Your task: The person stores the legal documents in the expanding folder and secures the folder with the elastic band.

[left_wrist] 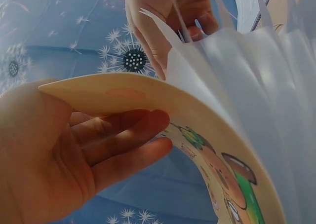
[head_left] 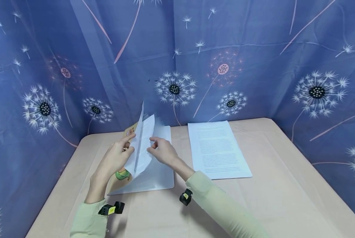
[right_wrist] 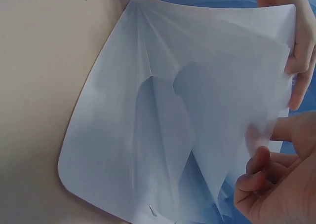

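A document folder [head_left: 160,178] with a yellow-tan cartoon cover and several translucent pockets lies partly opened on the table's left side. My left hand [head_left: 113,157] grips its cover [left_wrist: 148,91], which curves over the fingers in the left wrist view. The thumb is hidden behind the cover there. Thumb and fingers of my right hand [head_left: 164,152] pinch the free edge of a translucent pocket sheet [right_wrist: 227,105]. Lines of print [head_left: 143,150] show on a raised white page between the hands. In the right wrist view the pockets fan out from one corner.
A stack of printed paper [head_left: 219,150] lies flat to the right of the folder. The beige tabletop [head_left: 278,185] runs back to a blue dandelion-patterned curtain [head_left: 254,66], which also encloses both sides. Each wrist carries a small black camera [head_left: 185,196].
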`<state>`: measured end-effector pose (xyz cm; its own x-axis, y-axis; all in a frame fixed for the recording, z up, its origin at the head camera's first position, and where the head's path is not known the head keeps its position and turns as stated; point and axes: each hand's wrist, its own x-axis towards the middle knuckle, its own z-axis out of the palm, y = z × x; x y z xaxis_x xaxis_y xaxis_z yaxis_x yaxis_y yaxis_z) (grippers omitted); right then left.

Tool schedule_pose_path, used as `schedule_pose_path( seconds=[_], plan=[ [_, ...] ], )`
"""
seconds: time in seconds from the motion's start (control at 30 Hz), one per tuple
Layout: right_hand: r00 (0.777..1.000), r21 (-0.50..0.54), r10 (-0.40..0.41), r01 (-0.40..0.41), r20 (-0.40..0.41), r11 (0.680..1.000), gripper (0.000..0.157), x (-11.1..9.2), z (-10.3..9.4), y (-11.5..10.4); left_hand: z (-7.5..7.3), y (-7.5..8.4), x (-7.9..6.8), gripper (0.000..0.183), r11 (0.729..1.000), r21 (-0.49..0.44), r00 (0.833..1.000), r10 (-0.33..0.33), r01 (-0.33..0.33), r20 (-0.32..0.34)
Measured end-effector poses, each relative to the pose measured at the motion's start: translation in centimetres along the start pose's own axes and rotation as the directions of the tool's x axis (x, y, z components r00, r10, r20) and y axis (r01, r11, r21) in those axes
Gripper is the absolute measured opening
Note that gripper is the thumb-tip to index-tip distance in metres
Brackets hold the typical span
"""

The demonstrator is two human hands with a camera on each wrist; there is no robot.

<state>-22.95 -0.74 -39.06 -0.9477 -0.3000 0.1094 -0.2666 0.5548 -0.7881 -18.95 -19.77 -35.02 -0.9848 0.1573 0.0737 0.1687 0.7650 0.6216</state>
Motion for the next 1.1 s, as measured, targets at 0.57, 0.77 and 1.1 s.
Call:
schedule_pose_path(
  seconds=[0.57, 0.77, 1.1],
  plan=[
    [1.000, 0.029, -0.016, 0.016, -0.006, 0.999, 0.049, -0.3, -0.3, 0.4, 0.1, 0.0, 0.0, 0.056, 1.000, -0.011, 1.000, -0.019, 0.019, -0.001],
    [0.998, 0.086, -0.055, 0.057, -0.027, 0.995, 0.048, -0.9, -1.0, 1.1, 0.0, -0.2, -0.3, 0.055, 0.999, -0.027, 1.000, -0.029, 0.029, -0.008],
    [0.995, 0.128, -0.082, 0.088, -0.048, 0.988, 0.034, -2.7, -3.0, 3.9, 0.2, 0.0, -0.4, 0.056, 0.999, -0.027, 0.999, -0.040, 0.039, -0.030]
  ],
)
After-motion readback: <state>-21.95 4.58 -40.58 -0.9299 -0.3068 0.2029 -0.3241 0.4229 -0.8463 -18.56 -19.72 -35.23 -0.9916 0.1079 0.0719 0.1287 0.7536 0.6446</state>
